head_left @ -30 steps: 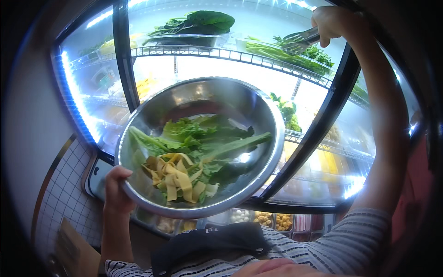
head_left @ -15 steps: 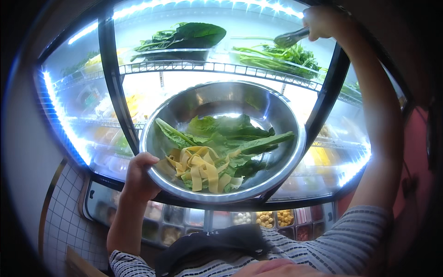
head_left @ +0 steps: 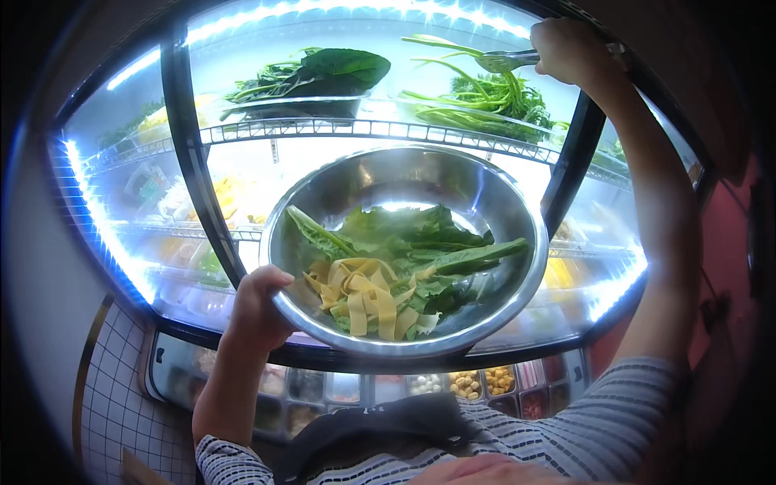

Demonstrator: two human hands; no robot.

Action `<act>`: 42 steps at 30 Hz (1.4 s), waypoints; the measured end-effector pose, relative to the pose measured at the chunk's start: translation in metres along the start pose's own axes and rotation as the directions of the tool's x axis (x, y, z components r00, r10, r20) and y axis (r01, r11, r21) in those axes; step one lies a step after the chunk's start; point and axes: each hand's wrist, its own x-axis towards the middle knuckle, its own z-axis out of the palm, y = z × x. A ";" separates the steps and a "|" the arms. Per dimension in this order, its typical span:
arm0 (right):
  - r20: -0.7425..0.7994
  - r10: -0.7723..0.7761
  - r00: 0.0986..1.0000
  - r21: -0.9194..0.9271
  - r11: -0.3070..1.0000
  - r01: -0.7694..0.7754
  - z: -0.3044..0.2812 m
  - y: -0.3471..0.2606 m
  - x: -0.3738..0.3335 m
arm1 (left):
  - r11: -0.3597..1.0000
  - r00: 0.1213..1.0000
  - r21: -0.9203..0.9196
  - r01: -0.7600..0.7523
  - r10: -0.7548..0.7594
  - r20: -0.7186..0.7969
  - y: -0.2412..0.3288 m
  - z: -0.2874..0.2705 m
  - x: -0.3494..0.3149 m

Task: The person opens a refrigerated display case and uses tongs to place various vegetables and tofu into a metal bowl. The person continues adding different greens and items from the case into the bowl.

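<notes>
silver bowl [head_left: 408, 174], green leaves [head_left: 416, 234], pale yellow strips [head_left: 368, 293], black apron [head_left: 376, 436], dark-striped white shirt [head_left: 521, 432]

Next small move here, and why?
Probably lift the tongs slightly higher: the right hand has them on green stems, some of which seem to trail into the bunch on the upper shelf. The left hand holds the metal bowl by its rim, below.

Mtl bowl [head_left: 420, 171] – 1, tongs [head_left: 511, 59] – 1 pr
</notes>
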 end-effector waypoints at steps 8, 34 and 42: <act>-0.111 0.090 0.990 -0.018 0.996 -0.092 -0.109 -0.017 -0.059 | 0.994 0.995 0.113 -0.003 0.014 -0.098 0.005 0.034 0.015; 0.165 -0.085 0.983 0.030 0.996 0.081 -0.020 -0.013 -0.021 | 0.975 0.985 0.213 -0.057 0.090 -0.149 0.000 0.051 0.015; 0.185 -0.173 0.967 0.163 0.976 0.143 -0.070 0.008 -0.036 | 0.701 0.887 0.544 -0.461 0.388 0.251 -0.012 0.027 0.016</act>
